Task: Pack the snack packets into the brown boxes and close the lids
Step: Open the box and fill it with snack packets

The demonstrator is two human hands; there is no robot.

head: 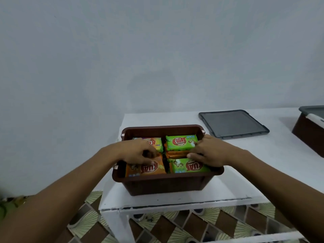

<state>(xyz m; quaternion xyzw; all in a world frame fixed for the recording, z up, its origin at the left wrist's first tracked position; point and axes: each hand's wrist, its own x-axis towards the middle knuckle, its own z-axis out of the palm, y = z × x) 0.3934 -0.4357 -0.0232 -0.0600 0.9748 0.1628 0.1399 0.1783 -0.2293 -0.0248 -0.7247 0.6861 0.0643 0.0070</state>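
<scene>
Snack packets (pixel 181 145) fill the open brown box (pixel 166 185) on the white bench (pixel 245 163). The left hand (pixel 140 152) pinches the near orange packet (pixel 145 170). The right hand (pixel 209 151) grips the snack packets in the right column. A grey lid (pixel 233 123) lies on the bench beyond.

left grip (pixel 138 151): fingers curled | right grip (pixel 208 151): fingers curled | arms outstretched

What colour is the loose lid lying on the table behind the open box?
Dark grey lid, clearest in the head view.

Forearms bare; blurred green sleeve (pixel 4 208), perhaps gold-trimmed, at the left elbow
</scene>
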